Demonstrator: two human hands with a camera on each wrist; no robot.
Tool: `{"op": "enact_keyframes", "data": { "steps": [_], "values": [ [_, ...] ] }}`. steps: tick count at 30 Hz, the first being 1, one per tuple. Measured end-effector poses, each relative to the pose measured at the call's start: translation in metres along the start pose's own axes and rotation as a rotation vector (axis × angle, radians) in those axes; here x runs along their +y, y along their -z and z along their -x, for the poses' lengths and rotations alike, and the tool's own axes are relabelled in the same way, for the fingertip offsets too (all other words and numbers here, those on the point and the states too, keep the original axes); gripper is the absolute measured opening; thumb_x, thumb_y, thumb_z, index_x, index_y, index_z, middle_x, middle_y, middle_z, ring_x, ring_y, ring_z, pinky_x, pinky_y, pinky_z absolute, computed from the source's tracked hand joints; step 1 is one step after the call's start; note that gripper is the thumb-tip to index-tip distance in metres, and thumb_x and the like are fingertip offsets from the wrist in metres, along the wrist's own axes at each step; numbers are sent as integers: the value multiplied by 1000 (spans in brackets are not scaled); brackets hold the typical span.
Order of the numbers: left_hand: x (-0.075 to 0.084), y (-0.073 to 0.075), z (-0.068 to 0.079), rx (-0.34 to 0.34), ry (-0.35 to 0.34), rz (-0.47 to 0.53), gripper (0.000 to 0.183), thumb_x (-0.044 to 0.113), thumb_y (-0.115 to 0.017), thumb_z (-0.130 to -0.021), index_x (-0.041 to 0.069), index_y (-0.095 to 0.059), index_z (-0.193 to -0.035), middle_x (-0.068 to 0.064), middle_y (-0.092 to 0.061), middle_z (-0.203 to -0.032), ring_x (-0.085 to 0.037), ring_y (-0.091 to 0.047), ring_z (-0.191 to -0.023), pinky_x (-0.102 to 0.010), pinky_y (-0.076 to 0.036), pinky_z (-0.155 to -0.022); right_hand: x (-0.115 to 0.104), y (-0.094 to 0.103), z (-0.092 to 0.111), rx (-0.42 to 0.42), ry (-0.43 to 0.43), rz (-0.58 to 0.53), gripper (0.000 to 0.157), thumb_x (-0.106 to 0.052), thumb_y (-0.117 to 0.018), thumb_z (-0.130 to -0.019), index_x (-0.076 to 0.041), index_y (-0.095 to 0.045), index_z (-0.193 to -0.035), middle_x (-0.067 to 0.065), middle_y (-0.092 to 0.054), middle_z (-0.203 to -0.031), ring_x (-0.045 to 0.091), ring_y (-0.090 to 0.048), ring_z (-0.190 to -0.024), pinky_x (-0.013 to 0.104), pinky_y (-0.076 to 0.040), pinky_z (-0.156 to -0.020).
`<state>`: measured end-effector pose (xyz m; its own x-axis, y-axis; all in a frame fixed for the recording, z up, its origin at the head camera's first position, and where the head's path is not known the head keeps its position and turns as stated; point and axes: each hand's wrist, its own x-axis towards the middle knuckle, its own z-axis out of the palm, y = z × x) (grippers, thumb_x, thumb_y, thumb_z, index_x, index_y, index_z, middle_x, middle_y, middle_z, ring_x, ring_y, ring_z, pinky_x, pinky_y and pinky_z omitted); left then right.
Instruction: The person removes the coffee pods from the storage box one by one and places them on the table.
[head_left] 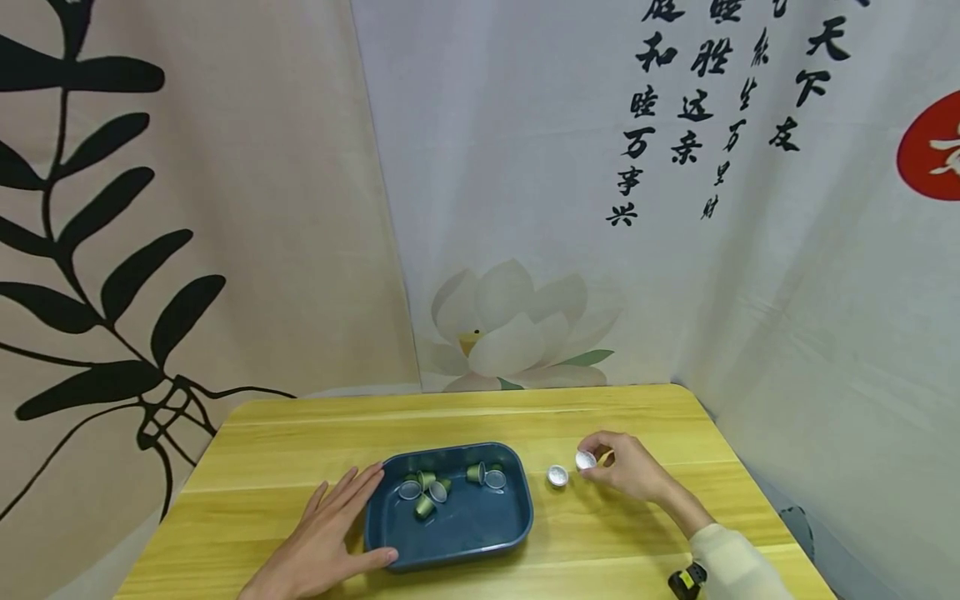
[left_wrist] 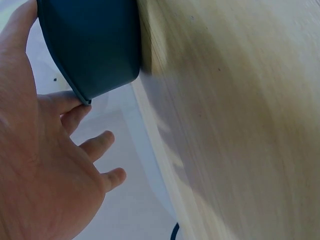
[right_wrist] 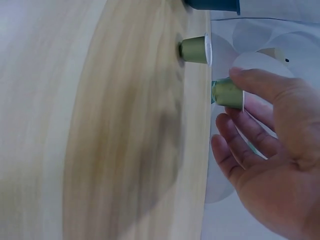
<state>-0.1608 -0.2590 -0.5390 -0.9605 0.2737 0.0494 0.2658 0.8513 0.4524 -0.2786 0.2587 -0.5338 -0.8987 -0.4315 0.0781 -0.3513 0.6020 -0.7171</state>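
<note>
In the tray [head_left: 480, 529], touched by the spread left hand [head_left: 326, 533], capsules [head_left: 424, 507] are shown only by head view; another capsule [head_left: 585, 460] is pinched by right hand [head_left: 632, 468].

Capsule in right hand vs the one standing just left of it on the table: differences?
Hold: the held coffee capsule is pinched in the right hand; the standing coffee capsule is untouched.
Height: the held coffee capsule looks lifted; the standing coffee capsule rests on the table.
Place: the standing coffee capsule is nearer the blue tray than the held coffee capsule.
Shared: green tapered body, silvery wide end.
</note>
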Motion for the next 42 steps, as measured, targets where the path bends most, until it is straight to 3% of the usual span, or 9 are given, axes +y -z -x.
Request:
{"op": "enact_keyframes", "data": {
  "steps": [11, 30, 38, 42],
  "values": [
    [0, -1, 1, 1, 1, 11, 118, 82, -79, -88, 22, -36, -179, -5, -37, -186, -51, -32, -171, -90, -19, -128, 7, -8, 0, -49, 0, -17, 24, -14, -89, -98, -8, -79, -119, 3, -79, -109, 14, -71, -102, 22, -62, -83],
    [1, 1, 1, -22, 15, 40, 118, 81, -80, -88, 22, -35, -180, -6, -35, -187, -52, -30, -172, -90, -16, -130, 7, -14, 1, -77, -8, 9, 26, -15, -89, -98, -8, -78, -121, 3, -80, -110, 16, -73, -102, 22, -61, -84],
    [2, 1, 2, -11, 9, 34, 117, 82, -79, -89, 21, -36, -179, -6, -37, -186, -51, -31, -172, -90, -17, -129, 7, -14, 0, -81, -19, 23, 25, -15, -89, -98, -10, -78, -120, 0, -79, -110, 11, -72, -101, 23, -62, -85],
    [2, 1, 2, -12, 10, 37, 117, 81, -80, -89, 21, -36, -179, -6, -37, -186, -51, -32, -172, -90, -17, -129, 8, -15, 0, -91, -26, 27, 26, -15, -90, -98, -11, -78, -120, -2, -79, -110, 11, -71, -102, 27, -64, -88]
  ]
}}
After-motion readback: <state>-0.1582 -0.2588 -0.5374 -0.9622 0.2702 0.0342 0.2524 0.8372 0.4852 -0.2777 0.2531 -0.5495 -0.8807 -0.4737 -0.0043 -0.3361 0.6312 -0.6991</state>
